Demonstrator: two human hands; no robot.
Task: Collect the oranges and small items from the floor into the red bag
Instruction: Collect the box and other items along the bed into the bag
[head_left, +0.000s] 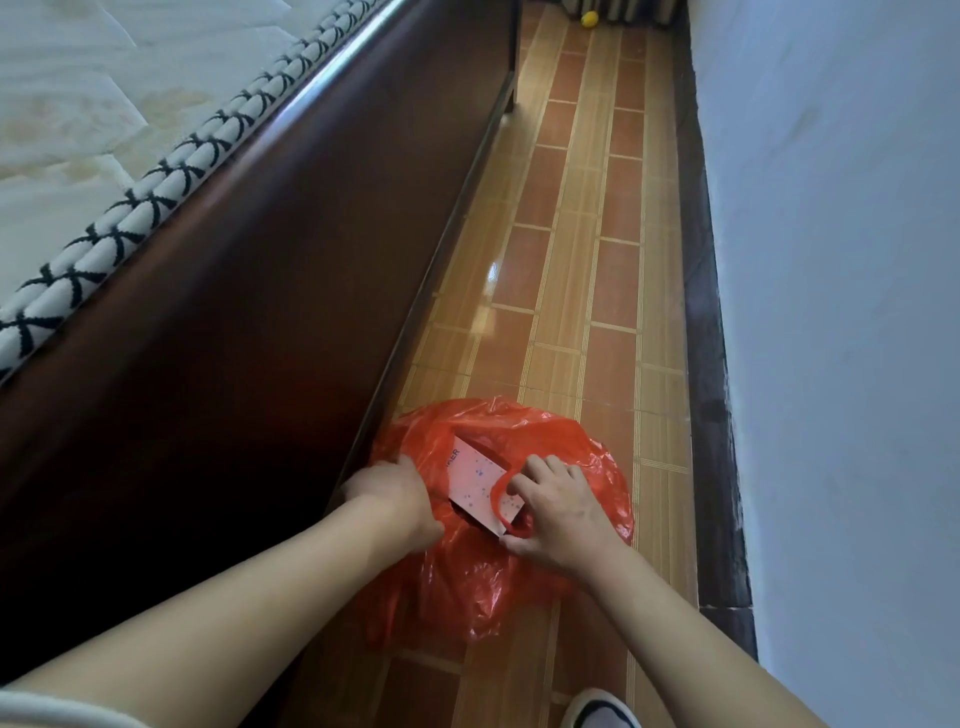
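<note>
The red plastic bag (483, 571) lies crumpled on the tiled floor beside the bed frame. A pink box with small dots (475, 480) sticks out of its mouth. My left hand (392, 493) grips the bag's left rim. My right hand (558, 506) holds the box's near end together with a red bag handle looped over it. One yellow-orange fruit (589, 18) lies far down the aisle on the floor.
The dark wooden bed side (249, 291) runs along the left with a mattress (78, 130) on top. A pale wall (841, 260) with dark skirting closes the right. A shoe tip (600, 709) shows at the bottom. The tiled aisle (571, 234) is narrow.
</note>
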